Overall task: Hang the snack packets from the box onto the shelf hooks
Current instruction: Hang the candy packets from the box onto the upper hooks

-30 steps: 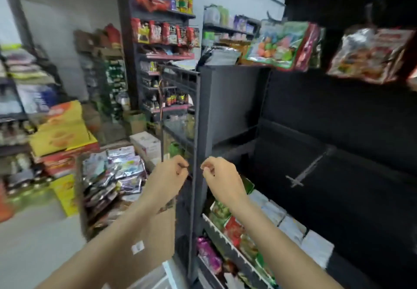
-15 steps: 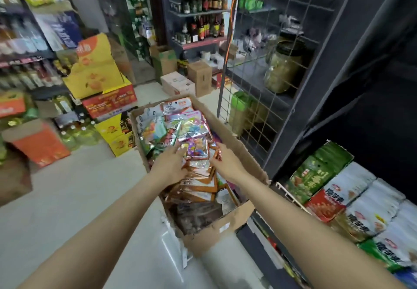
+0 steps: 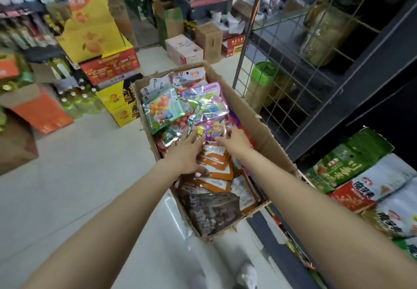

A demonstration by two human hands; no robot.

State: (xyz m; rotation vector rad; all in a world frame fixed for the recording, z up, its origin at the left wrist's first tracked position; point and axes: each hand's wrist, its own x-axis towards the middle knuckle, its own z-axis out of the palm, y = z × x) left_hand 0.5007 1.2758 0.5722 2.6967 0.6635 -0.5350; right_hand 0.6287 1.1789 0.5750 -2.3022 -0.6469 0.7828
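An open cardboard box (image 3: pixel 267 137) stands on the floor, filled with several snack packets. Clear candy packets (image 3: pixel 163 110) lie at its far end, orange ones (image 3: pixel 216 168) in the middle, a dark one (image 3: pixel 212 212) nearest me. My left hand (image 3: pixel 184 153) reaches in with straight, spread fingers that touch the packets. My right hand (image 3: pixel 235 141) lies beside it, fingers straight. Both sets of fingertips meet the edges of a small purple and yellow packet (image 3: pixel 212 131). No shelf hooks are in view.
A dark shelf unit with a wire grid side (image 3: pixel 284 74) rises just right of the box. Bagged snacks (image 3: pixel 352 164) fill its low shelf at right. Stacked cartons (image 3: pixel 108 67) and bottles (image 3: pixel 74 103) stand left on the pale floor, more cartons (image 3: pixel 184 49) behind.
My view dropped from the shelf to the box. Both hands came down from the shelf frame into the box and now flank the purple and yellow packet.
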